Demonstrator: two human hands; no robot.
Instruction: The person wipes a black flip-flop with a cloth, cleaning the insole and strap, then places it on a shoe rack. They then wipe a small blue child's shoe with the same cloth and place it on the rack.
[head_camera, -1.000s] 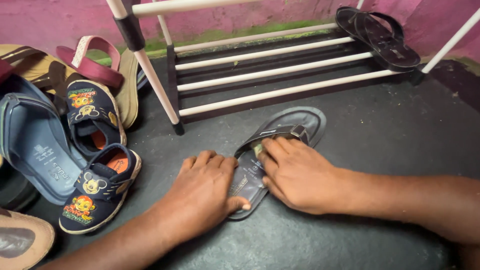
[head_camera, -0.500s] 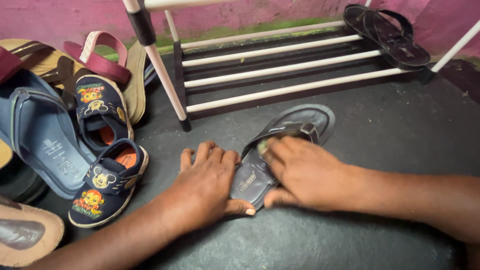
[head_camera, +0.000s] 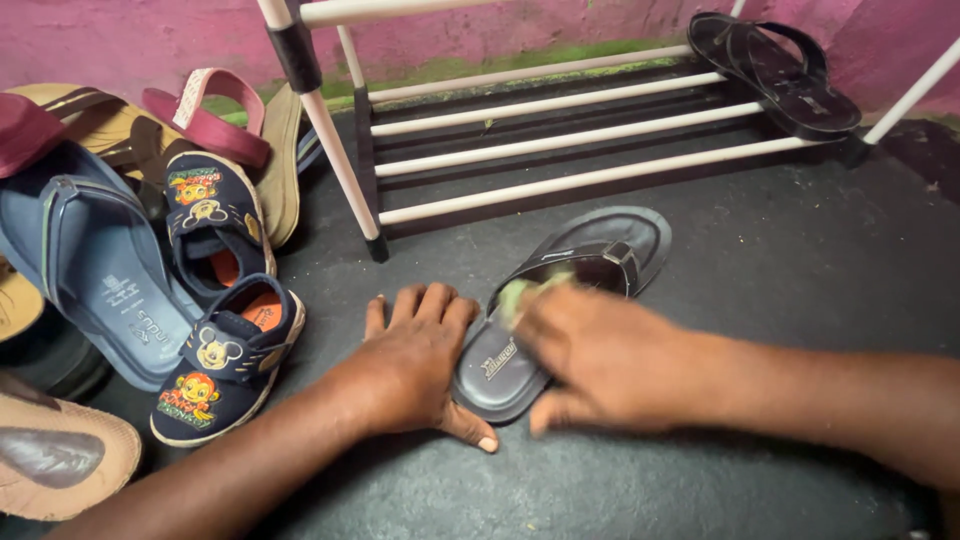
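Sandal: dark grey sandal (head_camera: 560, 300) flat on the dark floor (head_camera: 760, 260), just in front of the rack, toe toward the rack, heel toward the wearer of the camera.
Left hand: left hand (head_camera: 415, 365) pressed palm down at the heel end of the sandal, fingers spread and flat, thumb along the near edge of the sole; open, clamped on nothing, only bracing.
Right hand: right hand (head_camera: 600, 355) blurred, lying over the middle of the insole beneath the strap, fingertips closed on a small pale green scrap of cloth (head_camera: 515, 293) held against the sandal.
Rack: white-barred shoe rack (head_camera: 560, 135) with dark end pieces, low on the floor against a pink wall (head_camera: 120, 40).
On the rack: black sandal pair (head_camera: 775, 70) at the right end of the lowest tier.
Left pile: two navy child shoes with cartoon patches, one (head_camera: 235, 355) near the left hand, the other (head_camera: 215, 225) just behind it; a blue slide (head_camera: 95, 270) beside them; a maroon strap sandal (head_camera: 205, 120) and tan sandals (head_camera: 110, 125) farther back, overlapping.
Near corner: brown sandal (head_camera: 55, 455) at the lower left edge, partly out of frame.
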